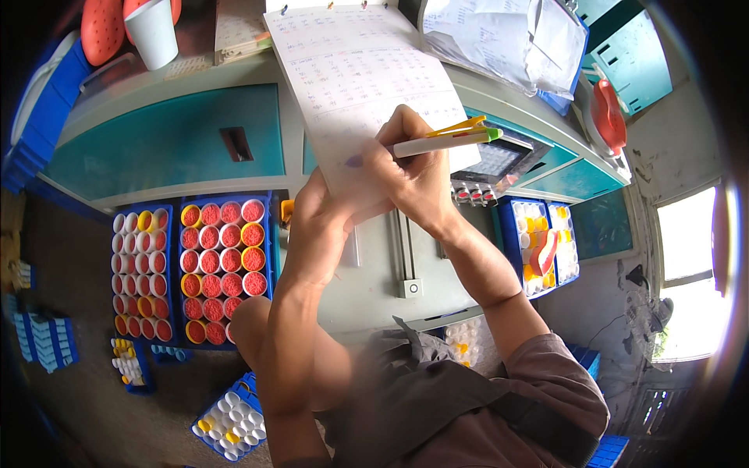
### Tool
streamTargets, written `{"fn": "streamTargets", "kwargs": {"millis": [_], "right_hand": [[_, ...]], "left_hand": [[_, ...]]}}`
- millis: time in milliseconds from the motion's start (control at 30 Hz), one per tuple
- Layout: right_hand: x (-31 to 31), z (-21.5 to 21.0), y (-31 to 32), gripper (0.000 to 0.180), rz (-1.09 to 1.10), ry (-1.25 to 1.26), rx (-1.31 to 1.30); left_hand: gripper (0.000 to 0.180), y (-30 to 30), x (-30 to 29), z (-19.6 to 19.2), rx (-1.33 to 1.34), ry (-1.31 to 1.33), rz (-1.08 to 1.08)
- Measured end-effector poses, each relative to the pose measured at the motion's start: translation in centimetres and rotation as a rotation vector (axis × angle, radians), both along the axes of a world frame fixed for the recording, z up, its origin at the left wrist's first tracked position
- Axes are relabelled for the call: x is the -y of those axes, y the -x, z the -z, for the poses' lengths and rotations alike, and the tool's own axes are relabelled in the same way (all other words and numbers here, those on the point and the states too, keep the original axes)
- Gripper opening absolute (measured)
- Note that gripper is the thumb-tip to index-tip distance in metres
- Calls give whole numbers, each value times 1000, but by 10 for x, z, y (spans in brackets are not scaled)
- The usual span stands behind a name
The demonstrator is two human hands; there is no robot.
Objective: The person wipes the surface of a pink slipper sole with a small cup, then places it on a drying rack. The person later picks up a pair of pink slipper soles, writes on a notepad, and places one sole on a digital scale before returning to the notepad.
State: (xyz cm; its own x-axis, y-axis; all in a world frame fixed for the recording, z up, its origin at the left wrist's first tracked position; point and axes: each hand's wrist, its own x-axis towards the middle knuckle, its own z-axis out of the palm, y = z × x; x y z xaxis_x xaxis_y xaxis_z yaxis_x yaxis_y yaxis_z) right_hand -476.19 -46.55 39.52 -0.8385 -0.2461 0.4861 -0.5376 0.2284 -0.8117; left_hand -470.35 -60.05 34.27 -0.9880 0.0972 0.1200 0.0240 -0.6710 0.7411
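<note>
Right hand (pixel 413 175) grip around pen (pixel 445 139)

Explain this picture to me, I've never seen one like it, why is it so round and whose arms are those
A camera on a person's head looks down through a fisheye lens, which bends everything round. The arms are that person's own. The right hand holds a white pen with a yellow-green clip over a sheet of paper filled with handwritten rows. The left hand holds the paper's lower edge. The paper lies on a grey-and-teal machine. On the floor to the left, blue trays hold red and yellow spools.
</note>
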Motion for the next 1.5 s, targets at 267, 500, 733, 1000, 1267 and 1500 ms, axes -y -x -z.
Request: {"fn": "streamTargets", "kwargs": {"millis": [267,500,733,1000,1267,1500], "right_hand": [[1,6,1,24,5,-31,-73],[3,4,0,24,25,-44,-75],[1,1,0,24,20,-90,-118],[2,2,0,24,34,-87,-113],[2,4,2,24,38,-65,-98],[-2,8,1,24,16,-102,-126]], "left_hand": [[43,1,-2,3,15,40,-33],[43,1,-1,4,16,47,-27],[40,2,1,4,22,44,-1],[40,0,-2,5,13,55,-29],[40,1,3,3,-3,58,3],[41,-1,-1,3,4,55,-19]]}}
